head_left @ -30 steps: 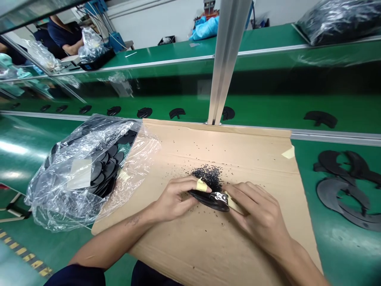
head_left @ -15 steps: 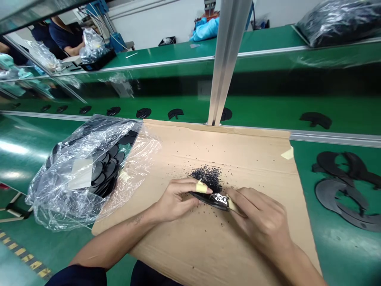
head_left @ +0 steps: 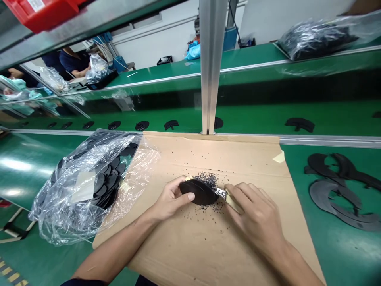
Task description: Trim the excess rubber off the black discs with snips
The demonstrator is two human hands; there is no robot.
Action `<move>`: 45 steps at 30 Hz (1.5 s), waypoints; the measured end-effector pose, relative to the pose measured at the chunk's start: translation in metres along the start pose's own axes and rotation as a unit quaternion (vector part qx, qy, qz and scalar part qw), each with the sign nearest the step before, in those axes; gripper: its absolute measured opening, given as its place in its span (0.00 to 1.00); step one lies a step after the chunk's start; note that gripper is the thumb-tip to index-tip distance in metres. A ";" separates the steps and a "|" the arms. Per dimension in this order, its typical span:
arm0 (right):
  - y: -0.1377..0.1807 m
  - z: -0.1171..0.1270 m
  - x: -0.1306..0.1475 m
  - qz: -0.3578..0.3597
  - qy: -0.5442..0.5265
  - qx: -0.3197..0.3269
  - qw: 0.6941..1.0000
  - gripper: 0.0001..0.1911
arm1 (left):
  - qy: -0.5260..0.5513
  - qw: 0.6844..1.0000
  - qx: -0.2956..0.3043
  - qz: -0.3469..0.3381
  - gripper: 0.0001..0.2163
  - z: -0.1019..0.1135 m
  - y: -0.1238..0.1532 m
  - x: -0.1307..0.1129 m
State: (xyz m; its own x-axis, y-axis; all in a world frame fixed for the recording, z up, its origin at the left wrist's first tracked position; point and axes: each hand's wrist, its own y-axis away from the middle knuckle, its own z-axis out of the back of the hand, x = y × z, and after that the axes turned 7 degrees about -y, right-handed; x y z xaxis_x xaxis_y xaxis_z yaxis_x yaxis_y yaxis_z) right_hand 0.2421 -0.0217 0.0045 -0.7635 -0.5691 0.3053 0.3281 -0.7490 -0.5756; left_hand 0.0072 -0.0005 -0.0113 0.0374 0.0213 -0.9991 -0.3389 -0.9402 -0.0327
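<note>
My left hand (head_left: 171,198) is closed on a flat black round part (head_left: 199,192), holding it tilted over a sheet of brown cardboard (head_left: 232,246). My right hand (head_left: 256,214) grips a small metal cutting tool (head_left: 222,193) whose tip touches the part's right edge. A small heap of black trimmings (head_left: 206,178) lies just behind the part, with specks scattered around.
A clear plastic bag of black discs (head_left: 89,182) lies left of the cardboard. Loose black curved pieces (head_left: 336,186) sit on the green bench at right. Black parts (head_left: 299,124) ride the green conveyor behind an upright aluminium post (head_left: 210,67). Another person (head_left: 73,63) works far left.
The camera has tipped upward and moved. My left hand has turned the black part so its broad face shows; the tool stays at its right edge.
</note>
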 end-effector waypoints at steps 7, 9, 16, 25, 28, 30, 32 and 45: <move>0.003 -0.002 0.001 -0.017 -0.062 -0.004 0.998 0.07 | 0.028 0.997 0.037 -0.069 0.08 -0.001 -0.007 0.001; 0.003 -0.003 0.004 -0.051 -0.117 -0.017 0.992 0.07 | 0.016 0.997 0.031 -0.069 0.09 -0.004 -0.007 0.001; 0.000 0.002 0.016 -0.088 -0.285 0.021 0.954 0.08 | -0.033 0.996 0.045 -0.063 0.14 -0.009 -0.004 -0.006; 0.000 -0.008 0.008 -0.013 -0.250 -0.030 0.968 0.10 | -0.025 0.975 0.181 0.130 0.22 0.009 -0.033 -0.018; 0.002 -0.009 0.003 -0.027 -0.207 -0.033 0.977 0.08 | -0.089 0.973 0.182 0.113 0.18 0.022 -0.048 -0.026; 0.004 -0.010 -0.003 -0.045 -0.160 -0.046 0.985 0.06 | -0.193 0.975 0.099 0.044 0.13 0.034 -0.067 -0.033; 0.006 -0.011 -0.010 -0.053 -0.114 -0.052 0.991 0.04 | -0.286 0.958 -0.001 -0.011 0.08 0.048 -0.095 -0.039; 0.009 -0.006 -0.015 -0.014 0.014 -0.060 0.998 0.06 | -0.442 0.869 -0.220 0.041 0.15 0.082 -0.220 -0.031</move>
State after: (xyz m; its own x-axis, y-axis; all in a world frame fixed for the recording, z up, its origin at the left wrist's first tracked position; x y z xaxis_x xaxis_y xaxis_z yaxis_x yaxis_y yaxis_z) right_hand 0.2532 -0.0173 -0.0096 -0.7874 -0.5370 0.3027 0.2379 -0.7177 -0.6545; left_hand 0.0037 0.2329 0.0249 -0.7720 0.0180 -0.6353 0.0925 -0.9858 -0.1404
